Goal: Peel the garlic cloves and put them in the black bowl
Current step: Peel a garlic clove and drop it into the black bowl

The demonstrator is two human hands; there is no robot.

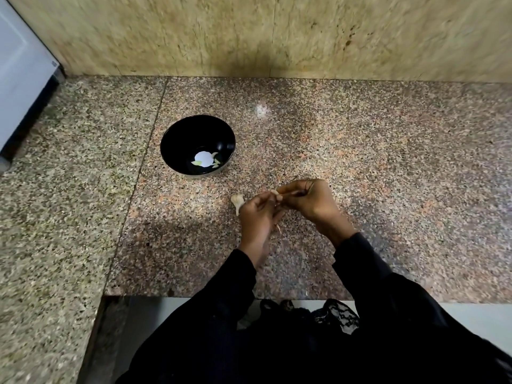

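Observation:
A black bowl (177, 139) stands on the granite counter, left of centre, with a few pale peeled cloves (197, 162) lying in its bottom around a bright reflection. Near the counter's middle my left hand (256, 217) and my right hand (310, 200) meet above the surface, both pinching one small garlic clove (274, 192) between their fingertips. A garlic bulb piece (237, 201) lies on the counter just left of my left hand, partly hidden by its knuckles. A thin strip of peel (278, 228) hangs below my left palm.
The speckled granite counter (388, 176) runs right and left, with a seam (144, 162) left of the bowl. A beige stone wall (249, 37) closes the back. A white appliance (19, 79) stands at the far left. The counter's front edge (221, 296) is close to my body.

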